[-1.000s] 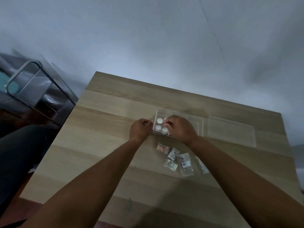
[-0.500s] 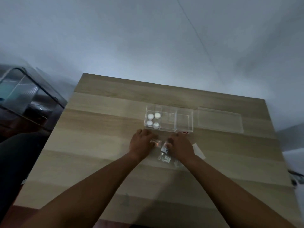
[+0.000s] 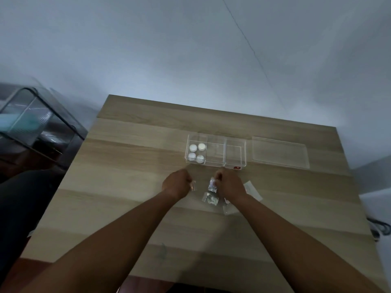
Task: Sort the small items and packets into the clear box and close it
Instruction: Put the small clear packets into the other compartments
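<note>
1. Forearms reached out from the bottom corners and converged over the wooden table (image 3: pixel 127 176), wrists straight and knuckles up.
2. Left hand (image 3: pixel 176 183) was curled, its fingertips pinching a small packet (image 3: pixel 193 185) by one edge.
3. Right hand (image 3: pixel 229 185) was likewise curled, gripping a silvery packet (image 3: pixel 212 184) at its top (thumb side facing the left hand).
4. More loose packets (image 3: pixel 209 199) lay on the table just under and beside the right wrist, partly hidden by it.
5. Just beyond both hands stood the clear box (image 3: pixel 236 152), open, with four white round items (image 3: pixel 196 153) in its left compartment.
6. Its lid (image 3: pixel 279 152) lay flat to the right, apart from the box.
</note>
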Demonstrator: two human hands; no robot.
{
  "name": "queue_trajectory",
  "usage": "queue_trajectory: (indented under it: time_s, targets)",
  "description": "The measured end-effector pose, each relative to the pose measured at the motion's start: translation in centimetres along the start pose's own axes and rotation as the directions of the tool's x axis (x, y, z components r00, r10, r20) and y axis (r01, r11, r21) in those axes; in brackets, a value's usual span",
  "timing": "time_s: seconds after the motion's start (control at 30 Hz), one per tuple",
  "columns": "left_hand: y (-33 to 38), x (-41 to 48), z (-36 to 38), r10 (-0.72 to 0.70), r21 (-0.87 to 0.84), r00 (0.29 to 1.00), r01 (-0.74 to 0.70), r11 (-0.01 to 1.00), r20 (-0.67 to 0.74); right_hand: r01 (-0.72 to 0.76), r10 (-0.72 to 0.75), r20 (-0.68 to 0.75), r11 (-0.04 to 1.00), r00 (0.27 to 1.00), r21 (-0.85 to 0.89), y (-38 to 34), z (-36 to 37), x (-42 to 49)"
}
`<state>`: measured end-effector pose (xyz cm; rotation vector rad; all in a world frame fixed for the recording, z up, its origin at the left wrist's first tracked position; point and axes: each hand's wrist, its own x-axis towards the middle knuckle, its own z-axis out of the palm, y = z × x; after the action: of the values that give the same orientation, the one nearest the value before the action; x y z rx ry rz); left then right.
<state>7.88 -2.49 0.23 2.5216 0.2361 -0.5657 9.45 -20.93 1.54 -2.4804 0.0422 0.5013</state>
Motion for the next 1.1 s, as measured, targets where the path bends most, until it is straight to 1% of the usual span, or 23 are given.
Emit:
queue_trajectory:
  time_s: [0.07,0.13,0.27,0.37,0.47,0.63,0.93,1.03,1.1]
  targets:
    - [-0.5,-0.2,-0.1,0.023,-0.015,0.999,-0.022,1.000,0.025,-0.012,0.011,0.006,0.991,1.000,0.131,0.1,-0.3,-0.3]
    - [-0.9,-0.4,-0.1,0.027,-0.036,0.999,-0.025,0.999,0.046,-0.003,-0.007,0.065,0.989,0.998,0.149,0.2,-0.7,-0.6]
    - [-1.4,-1.1,-0.3,-0.007,-0.085,0.999,0.010,0.996,0.036,0.114,-0.111,0.238,0.994,0.965,0.002,0.1,-1.5,-0.8]
    - [-1.3,-1.5,-0.3,-0.009,-0.096,1.000,0.011,0.995,0.021,0.155,-0.116,0.321,0.983,0.940,-0.098,-0.1,-1.1,-1.0]
    - [-1.4,-1.9,-0.3,-0.009,-0.101,1.000,0.010,0.995,0.017,0.163,-0.100,0.317,0.970,0.943,-0.179,-0.4,0.0,-1.1]
    - [-1.8,-2.4,-0.1,-0.022,-0.132,1.000,0.022,0.991,-0.002,0.162,-0.093,0.259,0.952,0.961,-0.260,-0.4,1.6,-1.5]
    - [-2.4,-2.7,-0.4,-0.061,-0.222,0.998,0.055,0.974,-0.020,0.169,-0.108,0.240,0.953,0.965,-0.251,-0.5,1.8,-1.6]
    - [-2.5,-2.9,-0.4,-0.062,-0.263,0.998,0.060,0.963,0.000,0.182,-0.125,0.234,0.953,0.964,-0.242,-0.3,1.9,-1.9]
    - [-2.4,-2.9,-0.5,-0.055,-0.288,0.998,0.057,0.956,0.015,0.166,-0.117,0.226,0.963,0.967,-0.214,-0.2,1.9,-2.1]
